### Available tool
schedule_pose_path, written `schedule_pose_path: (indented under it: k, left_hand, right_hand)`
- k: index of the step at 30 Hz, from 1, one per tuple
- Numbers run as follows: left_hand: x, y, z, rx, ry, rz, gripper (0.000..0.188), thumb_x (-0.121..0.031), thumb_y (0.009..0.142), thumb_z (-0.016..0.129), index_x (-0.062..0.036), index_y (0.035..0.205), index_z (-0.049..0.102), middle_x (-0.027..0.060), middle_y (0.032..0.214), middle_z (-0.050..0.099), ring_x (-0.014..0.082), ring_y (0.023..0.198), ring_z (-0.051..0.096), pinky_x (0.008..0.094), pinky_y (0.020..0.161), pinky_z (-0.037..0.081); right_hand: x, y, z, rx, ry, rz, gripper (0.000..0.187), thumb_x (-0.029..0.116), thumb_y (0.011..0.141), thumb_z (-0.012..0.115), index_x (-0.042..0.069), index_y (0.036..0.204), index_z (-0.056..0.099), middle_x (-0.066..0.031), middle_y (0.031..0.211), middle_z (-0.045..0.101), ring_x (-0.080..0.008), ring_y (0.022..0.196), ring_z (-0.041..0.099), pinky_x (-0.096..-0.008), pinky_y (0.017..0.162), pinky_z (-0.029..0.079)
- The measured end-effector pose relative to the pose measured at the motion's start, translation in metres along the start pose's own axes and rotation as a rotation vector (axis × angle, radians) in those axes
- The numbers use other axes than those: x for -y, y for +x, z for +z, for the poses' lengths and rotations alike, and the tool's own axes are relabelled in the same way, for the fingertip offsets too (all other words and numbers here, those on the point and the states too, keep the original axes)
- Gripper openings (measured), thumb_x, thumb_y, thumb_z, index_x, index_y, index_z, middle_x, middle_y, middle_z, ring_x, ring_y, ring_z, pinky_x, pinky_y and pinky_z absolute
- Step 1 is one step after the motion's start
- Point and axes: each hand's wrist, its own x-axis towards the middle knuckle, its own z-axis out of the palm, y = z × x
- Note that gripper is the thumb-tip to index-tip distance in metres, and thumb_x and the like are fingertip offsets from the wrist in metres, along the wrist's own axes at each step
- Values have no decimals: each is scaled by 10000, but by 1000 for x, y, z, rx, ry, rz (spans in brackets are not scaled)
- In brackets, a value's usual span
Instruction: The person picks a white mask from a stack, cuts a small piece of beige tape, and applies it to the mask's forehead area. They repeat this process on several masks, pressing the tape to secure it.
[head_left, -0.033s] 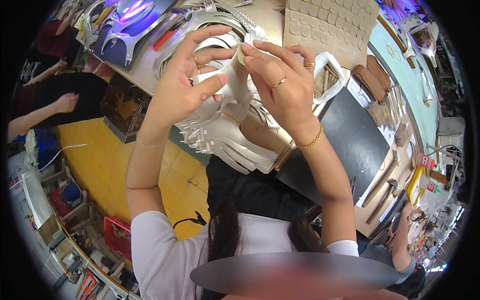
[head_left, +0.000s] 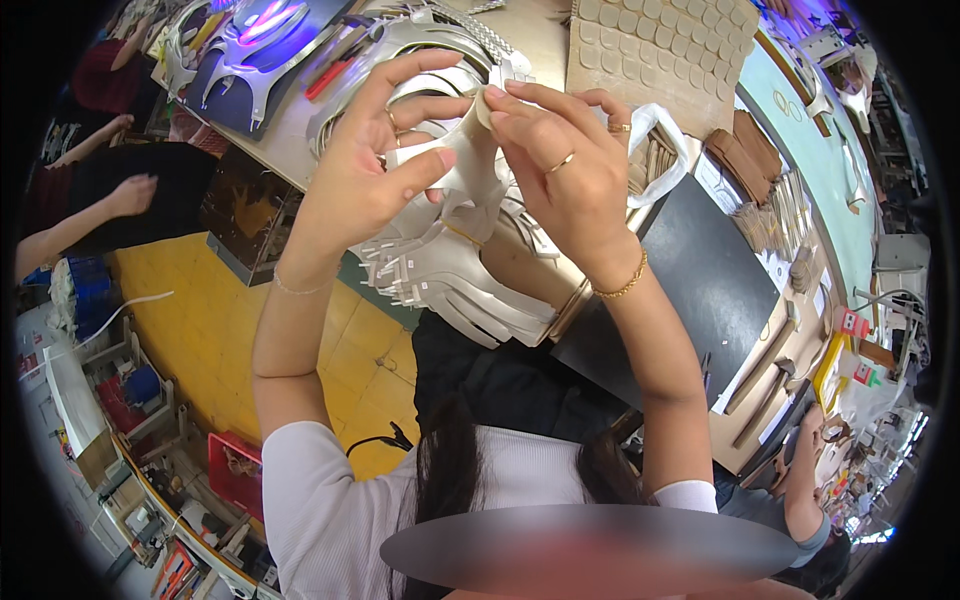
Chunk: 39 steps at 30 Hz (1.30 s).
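Between both hands, held up over the worktable, is a white shoe upper piece (head_left: 475, 165) of leather-like material, its top edge curled to show a beige side. My left hand (head_left: 365, 170) grips its left part, thumb in front and fingers spread behind. With fingertips pressed together, my right hand (head_left: 565, 160) pinches the curled top edge. Just below lies a stack of similar white upper pieces (head_left: 440, 265), with small pale tabs along its left side. More curved white pieces (head_left: 400, 45) lie behind my left hand.
A beige sheet of rounded patches (head_left: 650, 50) lies at the back. On the right are a black board (head_left: 705, 265), a white-rimmed container (head_left: 660, 155), brown pieces (head_left: 745, 155) and a hammer (head_left: 765, 400). A co-worker's hand (head_left: 133, 195) shows at the left, a red crate (head_left: 235, 470) below it.
My hands and the white piece have not visibly moved. At the left, the co-worker's hand has shifted slightly upward.
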Motion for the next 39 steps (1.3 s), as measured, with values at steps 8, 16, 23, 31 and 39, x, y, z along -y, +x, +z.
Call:
schedule_pose_path:
  k: [8,16,23,31,39]
  left_hand:
    - [-1,5,-7,-27,13,-10,711,-45,791,650,-90,1412,307,151,1174,622,74,802,606,187,587,511]
    - [1,3,-4,-34,-9,4,654,-4,820,626,-106,1399,338,138,1134,621,89,816,608,206,596,519]
    - [1,5,-7,-19,-75,0,658,4,822,641,-60,1394,323,133,1058,625,113,809,605,221,610,515]
    - [8,4,-7,-29,-140,-37,639,-8,824,648,-50,1381,335,92,970,613,98,787,579,224,601,501]
    - [11,3,-13,-103,-226,-100,644,-9,804,677,-37,1362,355,88,928,608,108,802,567,233,593,499]
  right_hand:
    - [-4,4,-16,-228,761,887,139,90,873,678,-3,955,613,-55,916,671,-97,875,609,-241,774,486]
    - [-1,-2,6,8,-94,-75,253,86,712,736,152,933,631,42,999,699,-172,965,651,-368,874,380]
    - [-2,2,-11,-189,683,701,82,56,870,650,23,942,628,-85,1033,695,-133,954,645,-247,778,464]
    - [17,-8,-3,121,-67,-12,180,65,795,679,143,945,619,11,1065,705,-199,1041,646,-384,932,345]
    - [-1,-4,-13,-191,684,730,136,74,853,674,26,964,610,-55,980,691,-129,918,635,-242,736,472]
